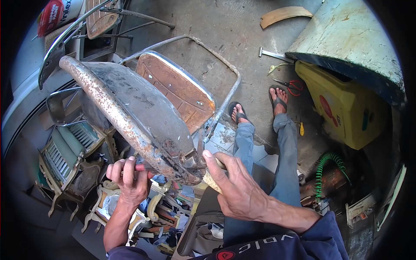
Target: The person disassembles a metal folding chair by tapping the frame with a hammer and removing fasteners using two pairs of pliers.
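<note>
A metal chair with a rust-speckled curved rim (pixel 104 108) and a worn dark panel (pixel 134 93) is tilted in front of me. Its brown seat board (pixel 173 89) shows behind the panel, inside a bent tube frame (pixel 234 78). My left hand (pixel 130 180) is closed around a red-handled tool (pixel 140 167) at the underside of the rim; the tool's working end is hidden. My right hand (pixel 242 188) is closed at the chair's lower corner, thumb against the metal by a bracket (pixel 193 162). A yellowish, rough-edged piece (pixel 211 182) shows under that hand; its kind is unclear.
Red-handled scissors (pixel 294 86), a hammer (pixel 275 55) and a yellow-handled screwdriver (pixel 301 128) lie on the floor near my feet. At right are a yellow container (pixel 346 108) and a green coiled hose (pixel 320 173). Wooden chairs (pixel 69 151) and scraps crowd the lower left.
</note>
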Demonstrator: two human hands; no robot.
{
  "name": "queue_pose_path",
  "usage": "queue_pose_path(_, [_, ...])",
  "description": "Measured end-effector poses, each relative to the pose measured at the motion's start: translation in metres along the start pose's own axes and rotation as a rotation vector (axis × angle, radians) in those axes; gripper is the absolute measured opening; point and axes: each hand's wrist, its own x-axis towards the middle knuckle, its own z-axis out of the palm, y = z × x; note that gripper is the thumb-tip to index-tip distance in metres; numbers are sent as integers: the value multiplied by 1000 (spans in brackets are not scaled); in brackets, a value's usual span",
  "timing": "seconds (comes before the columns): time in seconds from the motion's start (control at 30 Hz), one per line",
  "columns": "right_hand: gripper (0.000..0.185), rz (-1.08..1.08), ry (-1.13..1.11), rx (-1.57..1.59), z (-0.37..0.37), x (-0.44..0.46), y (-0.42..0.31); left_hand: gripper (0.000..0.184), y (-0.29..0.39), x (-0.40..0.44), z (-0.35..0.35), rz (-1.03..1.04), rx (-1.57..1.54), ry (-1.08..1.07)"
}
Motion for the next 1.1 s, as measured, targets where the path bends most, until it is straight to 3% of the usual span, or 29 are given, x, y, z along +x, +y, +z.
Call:
queue_pose_path(0.17, [95,13,-8,-1,2,0,5,29,1,1,-2,-11,-47,-6])
queue_pose_path(0.37, [102,-120,76,-76,21,9,38,25,5,3,0,-57,-128,-27])
queue_pose_path(0.6, [108,-396,281,-47,53,37,90,22,1,11,-5,-54,-171,-49])
queue_pose_path(0.67, [122,-547,317,-128,53,50,106,25,0,13,-3,-58,-226,-72])
queue_pose_path(0.73, [121,-570,305,-161,47,58,111,30,0,14,3,-85,-413,-138])
queue_pose_path(0.8, [103,-626,356,-187,40,62,109,35,-3,13,8,-78,-486,-165])
queue_pose_path(0.87, [105,-608,333,-220,36,51,102,36,-3,13,10,-73,-494,-137])
queue_pose_path(0.97, [106,-351,218,-250,30,23,68,34,4,7,13,-86,-375,-67])
queue_pose_path(1.0, [106,-372,188,-262,26,16,49,34,6,7,18,-121,-371,-51])
queue_pose_path(1.07, [103,-92,32,-82,14,5,10,24,10,6,28,-102,-225,105])
queue_pose_path(1.1, [103,-101,-4,-95,5,4,-7,24,7,4,25,-106,-174,24])
